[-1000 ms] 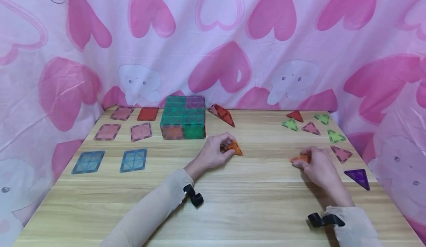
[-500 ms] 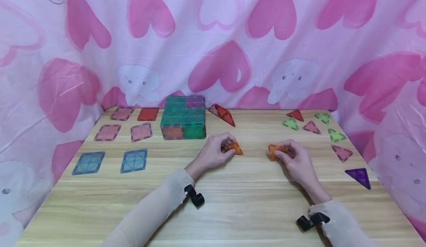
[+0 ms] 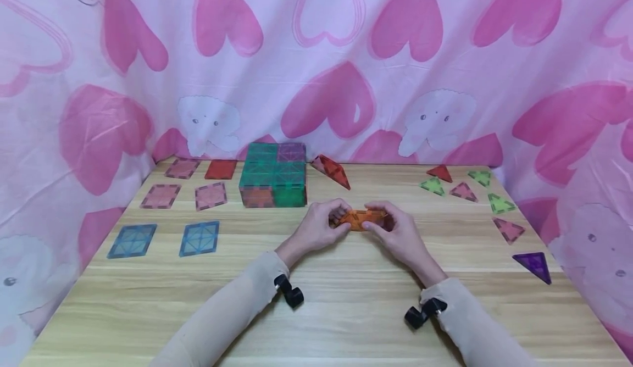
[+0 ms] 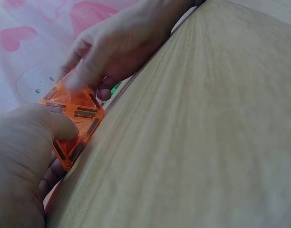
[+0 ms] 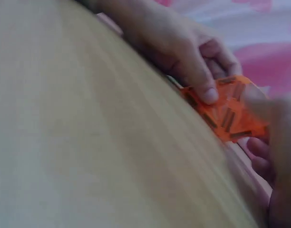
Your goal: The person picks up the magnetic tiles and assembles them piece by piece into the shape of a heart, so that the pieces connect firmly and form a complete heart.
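Observation:
Near the middle of the table, my left hand [image 3: 318, 225] pinches an orange triangular magnetic tile [image 4: 74, 151] that stands with its lower edge at the tabletop. My right hand [image 3: 401, 236] holds a second orange triangular magnetic tile [image 4: 65, 98] between thumb and fingers. In both wrist views the two tiles meet side by side, with dark magnet strips along their edges. The fingertips cover parts of both. Whether further orange tiles lie behind them is hidden.
A green block of tiles [image 3: 272, 166] stands behind the left hand, with leaning red triangles [image 3: 332, 170] beside it. Pink squares [image 3: 160, 196] and blue squares [image 3: 199, 239] lie left. Small triangles [image 3: 463, 191] and a purple triangle [image 3: 534, 265] lie right.
My right hand has carried its orange triangular tile leftward from the right side, turning it upright, to meet the tile in my left hand. The left hand has stayed in place.

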Motion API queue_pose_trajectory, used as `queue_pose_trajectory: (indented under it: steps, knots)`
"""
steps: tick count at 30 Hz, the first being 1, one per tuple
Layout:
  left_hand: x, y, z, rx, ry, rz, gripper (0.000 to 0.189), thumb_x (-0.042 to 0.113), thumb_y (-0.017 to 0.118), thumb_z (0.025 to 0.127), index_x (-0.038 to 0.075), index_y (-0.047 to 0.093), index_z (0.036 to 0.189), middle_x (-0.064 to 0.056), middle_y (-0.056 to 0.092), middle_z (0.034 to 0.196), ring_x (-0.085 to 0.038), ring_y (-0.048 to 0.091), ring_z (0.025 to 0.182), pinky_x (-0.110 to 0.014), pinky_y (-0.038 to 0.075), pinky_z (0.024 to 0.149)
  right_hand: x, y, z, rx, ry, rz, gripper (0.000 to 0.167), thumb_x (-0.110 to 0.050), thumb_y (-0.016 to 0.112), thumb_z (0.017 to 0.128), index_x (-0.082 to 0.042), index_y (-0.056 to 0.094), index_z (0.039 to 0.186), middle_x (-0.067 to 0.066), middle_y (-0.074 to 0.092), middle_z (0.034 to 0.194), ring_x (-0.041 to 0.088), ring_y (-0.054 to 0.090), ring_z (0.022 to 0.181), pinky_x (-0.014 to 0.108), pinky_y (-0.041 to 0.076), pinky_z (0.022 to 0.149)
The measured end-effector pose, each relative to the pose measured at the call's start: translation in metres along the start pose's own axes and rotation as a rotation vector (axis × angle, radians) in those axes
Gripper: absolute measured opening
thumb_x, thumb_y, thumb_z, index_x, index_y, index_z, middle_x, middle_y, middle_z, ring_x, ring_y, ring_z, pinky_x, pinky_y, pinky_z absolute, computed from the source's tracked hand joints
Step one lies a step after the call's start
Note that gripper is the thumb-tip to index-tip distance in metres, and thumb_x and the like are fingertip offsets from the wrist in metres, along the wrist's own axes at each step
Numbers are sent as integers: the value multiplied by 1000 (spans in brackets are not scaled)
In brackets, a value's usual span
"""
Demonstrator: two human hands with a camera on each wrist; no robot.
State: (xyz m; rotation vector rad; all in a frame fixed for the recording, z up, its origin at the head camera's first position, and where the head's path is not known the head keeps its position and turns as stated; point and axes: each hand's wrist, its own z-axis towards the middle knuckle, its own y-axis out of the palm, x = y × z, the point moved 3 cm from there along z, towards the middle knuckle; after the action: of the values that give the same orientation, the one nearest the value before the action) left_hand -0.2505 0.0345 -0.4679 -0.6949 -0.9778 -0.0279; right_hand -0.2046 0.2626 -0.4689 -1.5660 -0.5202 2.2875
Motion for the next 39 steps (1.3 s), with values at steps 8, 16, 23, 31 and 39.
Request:
queue_pose_trajectory:
  steps: [8, 16, 23, 31, 39]
  knots:
    - [0, -1, 1, 11, 8, 21, 22, 4, 86, 94, 8, 76, 114, -3, 79, 100, -11, 71, 88, -26, 62, 82, 36, -69, 11, 259, 18, -202, 39, -24, 68, 112, -4, 67, 146, 16, 71, 134, 35, 70, 112, 33, 57, 96]
    - [1, 2, 1, -1, 8, 20, 20, 5, 85, 94, 9, 75, 112, -2, 78, 100, -10, 70, 89, -26, 61, 83, 69, -123, 10, 179, -114, -582, 51, 0, 68, 101, 14, 58, 149, 40, 60, 144, 62, 50, 134, 73, 36, 116]
    - [0, 1, 1, 12, 13, 22, 20, 5, 86, 95, 9, 75, 110, -2, 77, 98, -10, 69, 88, -26, 61, 82, 64, -113, 9, 116, -98, -580, 21, -5, 79, 102, 7, 72, 117, 33, 61, 129, 56, 51, 127, 70, 37, 110]
    - [-1, 0, 0, 12, 16, 19, 20, 4, 85, 94, 10, 74, 110, -2, 77, 97, -10, 70, 87, -27, 62, 81, 57, -103, 5, 28, -37, -512, 16, -1, 79, 100, -5, 64, 98, 34, 60, 137, 56, 50, 129, 71, 37, 109]
    - [0, 0, 1, 0, -9, 26, 20, 4, 86, 95, 10, 74, 110, -1, 77, 97, -10, 69, 87, -26, 61, 81, 47, -93, 0, 39, -11, -300, 64, 11, 87, 90, -9, 63, 146, 16, 64, 122, 23, 61, 98, 20, 45, 84]
